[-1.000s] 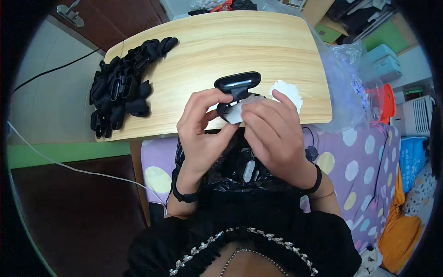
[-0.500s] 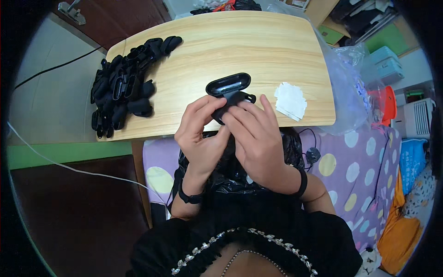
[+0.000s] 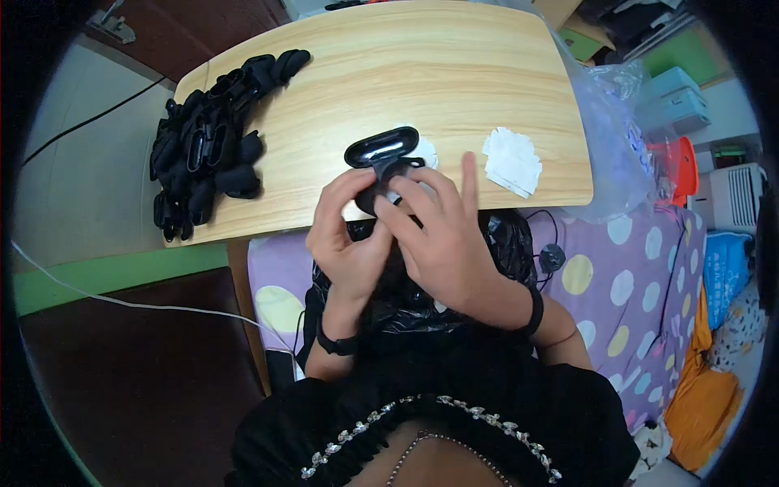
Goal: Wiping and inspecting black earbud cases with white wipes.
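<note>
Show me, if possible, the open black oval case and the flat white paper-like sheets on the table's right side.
Open black oval case (image 3: 381,148): head view, inside of the lid.
Flat white paper-like sheets (image 3: 513,161): head view, top sheet.

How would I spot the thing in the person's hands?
Find the pale wooden table, then its near edge, where the left hand and right hand meet. Between them is a black case, its rounded lid open away from the person. Unlike the jumbled black pile at the table's left, this one is held, apart.

Left hand (image 3: 347,242) close beside right hand (image 3: 451,253)
</note>
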